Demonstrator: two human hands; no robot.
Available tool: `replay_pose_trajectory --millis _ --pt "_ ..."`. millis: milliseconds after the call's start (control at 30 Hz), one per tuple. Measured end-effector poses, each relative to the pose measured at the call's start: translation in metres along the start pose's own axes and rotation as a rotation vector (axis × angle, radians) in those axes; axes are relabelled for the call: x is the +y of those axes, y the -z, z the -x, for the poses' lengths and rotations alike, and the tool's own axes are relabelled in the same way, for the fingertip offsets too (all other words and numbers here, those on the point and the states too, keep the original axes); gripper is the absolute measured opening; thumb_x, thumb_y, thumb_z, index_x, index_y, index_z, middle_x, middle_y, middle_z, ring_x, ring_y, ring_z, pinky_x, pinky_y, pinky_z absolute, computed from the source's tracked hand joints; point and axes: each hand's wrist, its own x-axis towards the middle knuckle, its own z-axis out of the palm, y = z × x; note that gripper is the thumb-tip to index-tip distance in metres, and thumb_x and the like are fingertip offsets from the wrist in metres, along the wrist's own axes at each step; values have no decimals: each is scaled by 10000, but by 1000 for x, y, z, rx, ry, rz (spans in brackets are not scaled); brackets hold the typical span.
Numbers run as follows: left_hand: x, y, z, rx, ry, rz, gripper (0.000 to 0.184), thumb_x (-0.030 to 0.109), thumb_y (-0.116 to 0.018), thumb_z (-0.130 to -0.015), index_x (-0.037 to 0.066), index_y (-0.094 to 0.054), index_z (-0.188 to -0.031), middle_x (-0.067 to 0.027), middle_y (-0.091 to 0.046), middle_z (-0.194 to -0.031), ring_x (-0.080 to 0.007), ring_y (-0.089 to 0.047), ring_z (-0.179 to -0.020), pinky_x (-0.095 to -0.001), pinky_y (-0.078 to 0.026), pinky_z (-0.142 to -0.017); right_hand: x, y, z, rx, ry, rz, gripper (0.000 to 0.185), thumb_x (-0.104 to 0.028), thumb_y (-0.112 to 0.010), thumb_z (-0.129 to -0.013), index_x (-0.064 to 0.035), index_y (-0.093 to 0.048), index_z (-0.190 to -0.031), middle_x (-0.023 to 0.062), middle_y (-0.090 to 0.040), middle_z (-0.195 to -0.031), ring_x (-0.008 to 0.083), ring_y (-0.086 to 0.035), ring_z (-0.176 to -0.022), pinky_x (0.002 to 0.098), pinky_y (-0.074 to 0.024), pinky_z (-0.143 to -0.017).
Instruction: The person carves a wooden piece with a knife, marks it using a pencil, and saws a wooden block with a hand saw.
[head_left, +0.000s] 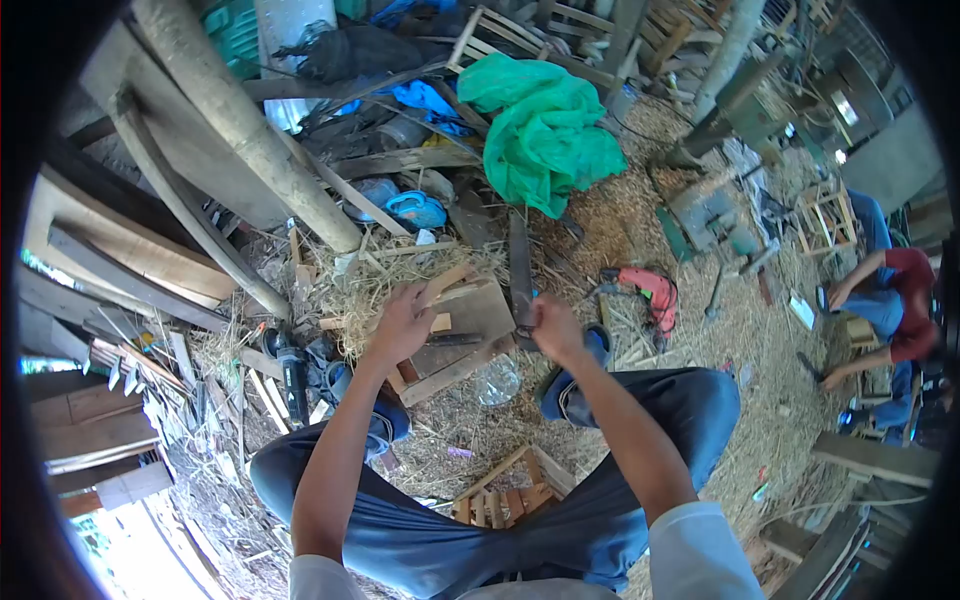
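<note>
My left hand [402, 322] is closed around a short strip of wood [447, 282], held tilted above a wooden block [482, 308] between my feet. My right hand [556, 328] grips a machete [520, 262] near the block's right side; its broad dark blade points away from me. The handle is mostly hidden by my fingers. On the block lie a small pale wood piece [441, 322] and a dark narrow object [453, 340] whose kind I cannot make out. Clear crumpled plastic [497, 382] sits at the block's near edge.
A red power drill [655, 298] lies to the right, and a black angle grinder [293, 380] to the left. A slatted wooden crate [510, 490] stands between my legs. Green plastic sheeting [545, 130] lies ahead. Another person [905, 300] sits at far right. Shavings cover the ground.
</note>
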Motion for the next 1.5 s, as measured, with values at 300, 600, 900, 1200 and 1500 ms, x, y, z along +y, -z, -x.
replay_pose_trajectory --millis 300,600,900,1200,1500 --pt "33 -77 17 -191 -254 -91 387 105 -568 -799 21 -534 -1176 -195 -500 -1126 -395 -571 -973 -445 -468 -842 162 -91 -10 -232 -284 170 444 -245 -645 -818 2 -530 -1168 235 -519 -1268 401 -500 -1190 450 -452 -961" --pt "54 -166 28 -525 -196 113 403 94 -572 -807 41 -525 -1205 -155 -506 -1111 -350 -570 -991 -411 -466 -847 151 -60 -45 -155 -407 134 303 -222 -589 -841 -48 -603 -1089 187 -566 -1178 380 -485 -1186 452 -442 -949" --pt "56 -150 33 -491 -183 123 408 82 -560 -788 27 -508 -1190 -177 -524 -1101 -378 -569 -978 -420 -469 -848 228 -38 -58 407 -283 137 224 -120 -629 -781 -37 -642 -989 183 -620 -946 370 -592 -913 467 -477 -762" --pt "-34 -65 77 447 324 300 324 233 -550 -861 -11 -548 -1074 -155 -623 -845 -291 -626 -728 -391 -492 -673 85 -34 -92 122 -152 -306 320 -347 -591 -859 -43 -667 -918 168 -683 -913 353 -641 -913 406 -502 -788" --pt "-93 -32 64 196 777 626 458 511 -625 -845 59 -566 -881 -26 -553 -696 -79 -403 -405 -237 -297 -347 -66 -9 -54 -748 -2 204 1145 -736 -641 -687 119 -313 -1373 302 -456 -1326 409 -538 -1150 399 -465 -953"
